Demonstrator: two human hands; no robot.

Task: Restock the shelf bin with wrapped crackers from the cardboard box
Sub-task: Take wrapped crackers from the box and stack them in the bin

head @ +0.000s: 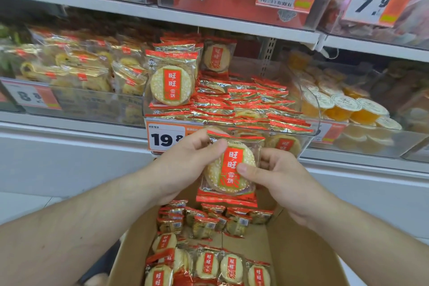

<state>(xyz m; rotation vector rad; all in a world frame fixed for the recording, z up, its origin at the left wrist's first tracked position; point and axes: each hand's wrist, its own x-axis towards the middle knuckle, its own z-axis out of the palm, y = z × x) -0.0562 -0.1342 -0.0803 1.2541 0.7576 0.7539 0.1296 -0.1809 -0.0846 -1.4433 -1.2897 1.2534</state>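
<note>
Just above my hands, the shelf bin (pixel 308 121) is already heaped; more packs could slide over its low clear front. The cardboard box (pixel 299 251) sits below my wrists. My left hand (pixel 185 165) and right hand (pixel 276 174) together pinch a small stack of wrapped crackers (pixel 232 169) between them.
</note>
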